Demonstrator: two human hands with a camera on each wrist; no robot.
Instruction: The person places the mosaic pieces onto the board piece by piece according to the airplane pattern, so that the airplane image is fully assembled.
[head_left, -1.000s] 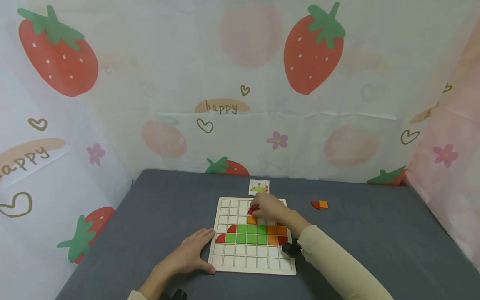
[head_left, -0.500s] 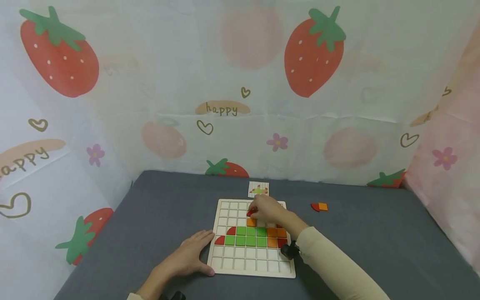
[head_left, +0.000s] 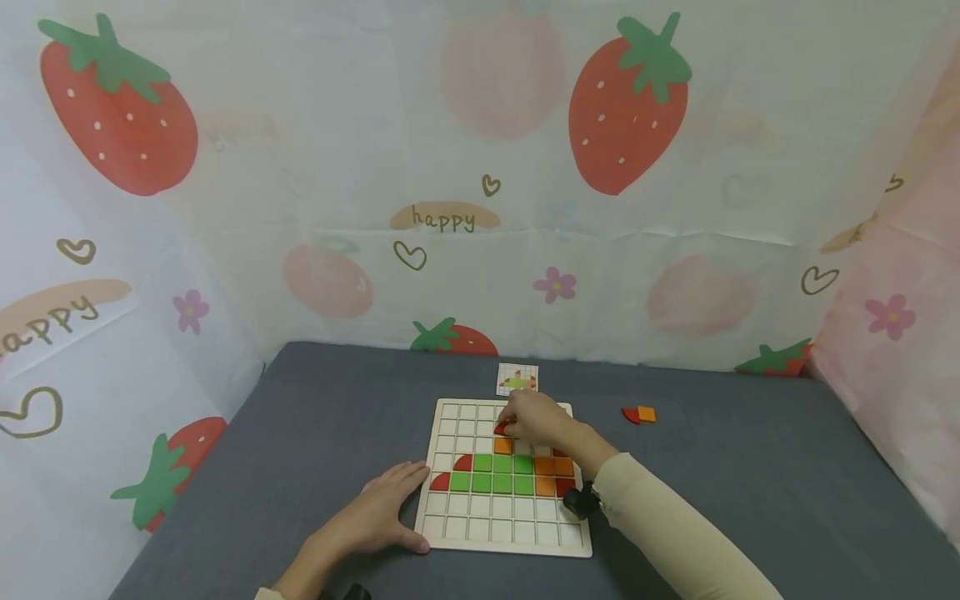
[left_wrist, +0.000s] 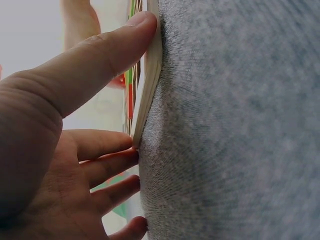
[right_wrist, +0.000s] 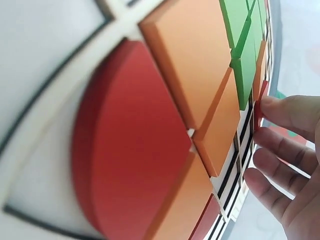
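My left hand (head_left: 378, 512) rests at the left side of a pale wooden grid board (head_left: 510, 551). Its thumb lies on the near corner and its straight fingertips touch the board's left edge, as the left wrist view shows too. Over the board's far half, my right hand (head_left: 536, 417) pinches a red quarter-circle tile (head_left: 500, 429) between thumb and index finger. That tile (right_wrist: 258, 107) stands at the cell just beyond a single orange square tile (head_left: 503, 446). Two rows of green square tiles (head_left: 502, 482) fill the middle, with red tiles (head_left: 463, 462) at their left ends and orange tiles (head_left: 543, 465) on the right.
A small pattern card (head_left: 506, 372) lies just beyond the board. To the right, a loose red quarter-circle tile (head_left: 631, 415) and an orange square tile (head_left: 647, 414) lie together on the dark grey tablecloth (head_left: 735, 467). A strawberry-print curtain (head_left: 337, 150) encloses the back and sides.
The head view has shifted slightly. Both hands keep nearly the same places, the right one still pinching the red tile at the cell beyond the orange tile.
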